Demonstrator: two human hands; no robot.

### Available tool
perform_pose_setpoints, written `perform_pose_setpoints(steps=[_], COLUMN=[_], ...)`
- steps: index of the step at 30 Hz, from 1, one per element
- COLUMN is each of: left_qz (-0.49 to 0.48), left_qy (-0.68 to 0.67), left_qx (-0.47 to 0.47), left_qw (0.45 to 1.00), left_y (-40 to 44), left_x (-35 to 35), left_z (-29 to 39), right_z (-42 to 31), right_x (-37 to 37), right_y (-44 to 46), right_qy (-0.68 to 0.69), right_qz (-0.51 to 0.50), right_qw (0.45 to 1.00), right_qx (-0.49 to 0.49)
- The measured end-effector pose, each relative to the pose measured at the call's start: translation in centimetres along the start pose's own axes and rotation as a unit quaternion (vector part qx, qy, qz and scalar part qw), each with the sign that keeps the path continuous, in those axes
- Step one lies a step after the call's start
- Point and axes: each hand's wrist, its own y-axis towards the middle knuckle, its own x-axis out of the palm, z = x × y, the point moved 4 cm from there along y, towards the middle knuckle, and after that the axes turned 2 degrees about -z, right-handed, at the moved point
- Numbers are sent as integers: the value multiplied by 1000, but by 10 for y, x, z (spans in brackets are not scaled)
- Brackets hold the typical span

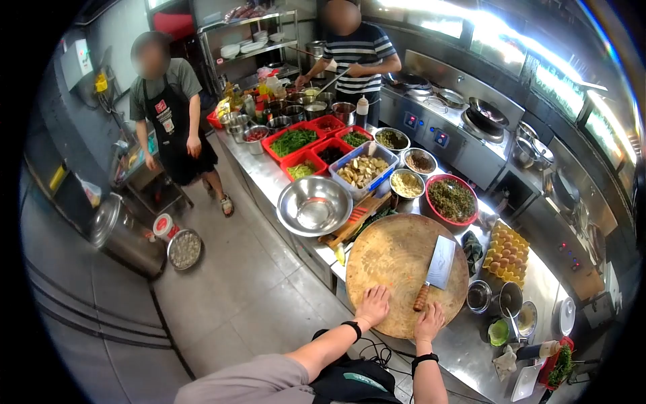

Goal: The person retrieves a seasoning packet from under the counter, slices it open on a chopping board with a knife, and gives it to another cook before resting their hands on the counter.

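Observation:
On a round wooden chopping board [387,252] lies a cleaver [441,262], its blade pointing away from me and its wooden handle towards me. My left hand [372,305] rests on the board's near edge, fingers stretched out, holding nothing. My right hand [428,322] also lies on the near edge, just beside the end of the cleaver's handle. Its fingers look extended and not wrapped round the handle. Beyond the board to the left are a large steel bowl [314,205] and a wooden plank [356,222] with orange strips on it.
Past the board stand a blue-rimmed tub [364,168], red trays of greens [293,141] and a red basin [451,200]. An egg tray [507,254] and small pots [479,295] are at right. One person [356,60] works across the counter; another [171,121] stands left.

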Motion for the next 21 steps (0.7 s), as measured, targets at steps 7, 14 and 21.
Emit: perform_pose_setpoints(steps=[7,14,21], left_qz=[-4,0,-3], left_qy=[-8,-14,-19], left_qx=[-1,-2,0], left_qw=[1000,1000,1000], left_y=[0,1,1], left_x=[-2,-4,-5], left_z=[0,0,0], right_z=[-2,-4,-3], right_x=[-3,-6,-4], right_y=[1,2,1], right_qy=[2,7,6], right_qz=[1,-6,-5], right_qw=[1000,1000,1000], right_qx=[-4,-3,2])
